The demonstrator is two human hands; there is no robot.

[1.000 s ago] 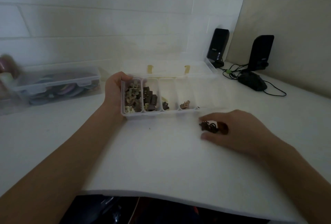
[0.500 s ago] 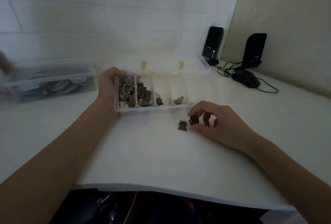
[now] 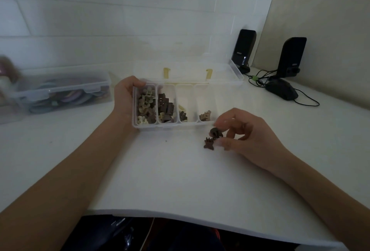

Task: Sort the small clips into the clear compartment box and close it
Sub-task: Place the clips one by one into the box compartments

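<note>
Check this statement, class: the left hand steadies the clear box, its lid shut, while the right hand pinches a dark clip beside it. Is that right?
Not quite. In the head view the clear box has its lid open, folded back behind it. The rest holds: the left hand steadies it and the right hand pinches a dark clip.

Two black speakers [image 3: 243, 50] [image 3: 291, 58], mouse [image 3: 282, 90] w/ cable, lidded bin [image 3: 60, 90] on white table [image 3: 160, 170].
</note>
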